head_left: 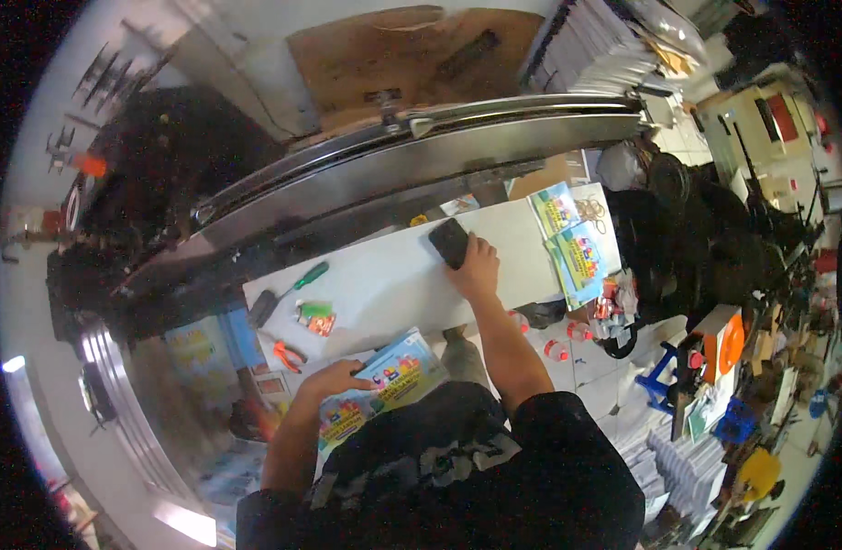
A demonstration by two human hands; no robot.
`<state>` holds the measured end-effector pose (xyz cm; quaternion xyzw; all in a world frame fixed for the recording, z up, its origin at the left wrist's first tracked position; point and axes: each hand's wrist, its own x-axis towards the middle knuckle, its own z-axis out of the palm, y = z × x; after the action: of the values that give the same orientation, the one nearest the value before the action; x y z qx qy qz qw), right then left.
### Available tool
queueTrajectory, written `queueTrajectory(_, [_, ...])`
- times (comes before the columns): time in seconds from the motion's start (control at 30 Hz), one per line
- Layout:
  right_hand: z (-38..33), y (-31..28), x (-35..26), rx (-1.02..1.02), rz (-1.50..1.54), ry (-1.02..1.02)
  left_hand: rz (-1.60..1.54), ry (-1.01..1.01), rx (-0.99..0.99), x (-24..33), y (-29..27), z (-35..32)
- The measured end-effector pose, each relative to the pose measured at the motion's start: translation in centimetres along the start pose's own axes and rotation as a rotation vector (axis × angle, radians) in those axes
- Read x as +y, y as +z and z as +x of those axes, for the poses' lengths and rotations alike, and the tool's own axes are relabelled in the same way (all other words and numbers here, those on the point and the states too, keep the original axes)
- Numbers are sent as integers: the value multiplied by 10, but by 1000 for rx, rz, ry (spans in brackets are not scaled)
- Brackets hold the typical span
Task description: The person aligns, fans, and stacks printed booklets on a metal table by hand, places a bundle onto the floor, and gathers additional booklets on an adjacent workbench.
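My right hand (pixel 477 268) is closed around a black rectangular block (pixel 449 242), phone-like in size, at the far edge of a narrow white table (pixel 393 266). My left hand (pixel 338 378) grips a colourful booklet (pixel 404 368) at the table's near edge, close to my body. Another similar cover shows below that hand; how many booklets are there I cannot tell. On the table's left lie a green-handled screwdriver (pixel 311 276), a dark blocky tool (pixel 262 309), a green and orange packet (pixel 317 321) and orange-handled pliers (pixel 288 356).
Small stacks of booklets (pixel 577 261) lie at the table's right end, beside loose rubber bands (pixel 591 212). Behind the table runs a long metal machine rail (pixel 531 133). Red-capped bottles (pixel 578 331), a blue stool (pixel 657 383) and paper stacks (pixel 691 467) stand to the right.
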<state>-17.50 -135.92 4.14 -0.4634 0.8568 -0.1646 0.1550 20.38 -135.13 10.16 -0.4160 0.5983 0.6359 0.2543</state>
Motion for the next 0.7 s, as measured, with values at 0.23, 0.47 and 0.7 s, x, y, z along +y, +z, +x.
queueTrajectory(0.23, [28, -91, 167, 424, -28, 214, 145, 9, -14, 98, -14, 37])
queueTrajectory(0.47, [41, -110, 243, 253, -134, 188, 171, 163, 79, 183, -54, 131])
queueTrajectory(0.7, [29, -106, 229, 437, -119, 108, 442, 284, 212, 236, -68, 207])
